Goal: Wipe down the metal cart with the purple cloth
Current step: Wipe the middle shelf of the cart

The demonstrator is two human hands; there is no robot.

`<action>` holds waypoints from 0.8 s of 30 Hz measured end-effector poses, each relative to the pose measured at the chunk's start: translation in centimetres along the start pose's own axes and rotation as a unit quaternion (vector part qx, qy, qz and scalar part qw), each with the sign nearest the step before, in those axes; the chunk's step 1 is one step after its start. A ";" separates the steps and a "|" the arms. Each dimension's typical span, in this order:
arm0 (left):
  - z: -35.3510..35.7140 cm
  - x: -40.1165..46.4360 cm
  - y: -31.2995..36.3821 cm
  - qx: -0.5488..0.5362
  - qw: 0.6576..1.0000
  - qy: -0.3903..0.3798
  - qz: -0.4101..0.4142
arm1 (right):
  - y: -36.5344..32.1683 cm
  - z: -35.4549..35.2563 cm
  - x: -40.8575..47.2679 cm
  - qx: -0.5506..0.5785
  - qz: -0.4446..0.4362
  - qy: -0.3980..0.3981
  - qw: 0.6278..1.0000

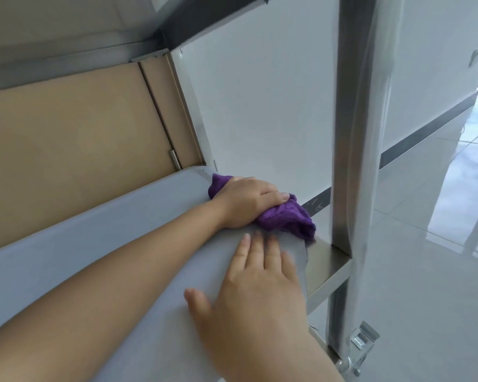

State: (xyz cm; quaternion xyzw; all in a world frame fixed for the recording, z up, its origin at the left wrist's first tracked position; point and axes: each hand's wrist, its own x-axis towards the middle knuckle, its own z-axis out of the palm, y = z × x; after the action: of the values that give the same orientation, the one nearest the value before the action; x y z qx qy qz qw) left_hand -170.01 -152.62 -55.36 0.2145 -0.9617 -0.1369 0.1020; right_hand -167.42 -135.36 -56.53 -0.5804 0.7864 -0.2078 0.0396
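The head view looks down along the lower shelf [100,244] of the metal cart [353,133], a flat grey surface that runs from the lower left toward the cart's far corner. A square steel upright of the cart rises on the right, with a horizontal steel rail [326,268] joining it just beyond the shelf's edge and a caster brake [363,340] at its foot.

The purple cloth [287,219] lies bunched at the far end of the shelf, near the corner by the upright, and part of it hangs over the shelf's edge. The left hand [246,201] lies on top of the cloth with its fingers curled round the wad, holding it down on the shelf; cloth shows on both sides of the hand. The left forearm reaches in across the shelf from the lower left.

The right hand [260,285] rests flat on the shelf just on the near side of the cloth, fingers straight and slightly spread, thumb out to the left, holding nothing. Its fingertips lie close to the cloth without clearly touching it.

Behind the shelf stands a tan panel [75,139] with a small hinge. A white wall [260,106] with a dark baseboard runs to the right, above a glossy tiled floor [425,244].
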 end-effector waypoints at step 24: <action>-4.2 3.6 -11.3 0.202 0.959 -0.053 -0.193 | 2.2 1.4 3.1 0.063 0.015 0.080 0.995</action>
State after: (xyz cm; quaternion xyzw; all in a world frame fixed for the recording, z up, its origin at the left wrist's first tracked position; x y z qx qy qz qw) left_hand -167.83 -164.98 -54.42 0.4048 -0.9136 0.0314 -0.0232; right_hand -170.03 -138.13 -58.04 -0.5462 0.7810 -0.3023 0.0163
